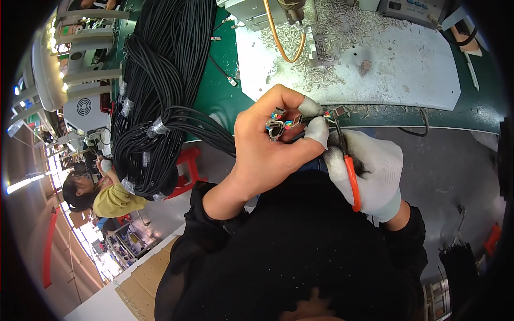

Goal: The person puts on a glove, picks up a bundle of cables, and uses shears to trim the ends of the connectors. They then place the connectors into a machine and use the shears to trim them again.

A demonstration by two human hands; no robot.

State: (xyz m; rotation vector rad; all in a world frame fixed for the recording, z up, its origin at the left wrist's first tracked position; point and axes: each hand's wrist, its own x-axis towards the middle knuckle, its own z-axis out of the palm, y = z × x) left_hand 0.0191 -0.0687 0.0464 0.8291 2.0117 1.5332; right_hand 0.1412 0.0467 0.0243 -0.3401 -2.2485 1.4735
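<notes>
My left hand (262, 152), with white covers on its thumb and forefinger tips, pinches a black cable just behind its metal connector (336, 113). Several more cable ends (277, 125), with metal connectors and short coloured wires, are gathered in the same palm. Their black cables trail off left from under the wrist. In a white, dark-stained glove, my right hand (377, 168) is closed round red-handled pliers (352, 182). The dark jaws of the pliers reach up to the pinched connector; whether they bite on it is too small to tell.
A large pile of black cables (166, 59) lies left on the green bench (214, 93). Ahead, small metallic scraps litter a white board (396, 80) under a machine (292, 10) with an orange tube. A red stool (187, 168) stands below. Another person (107, 195) sits far left.
</notes>
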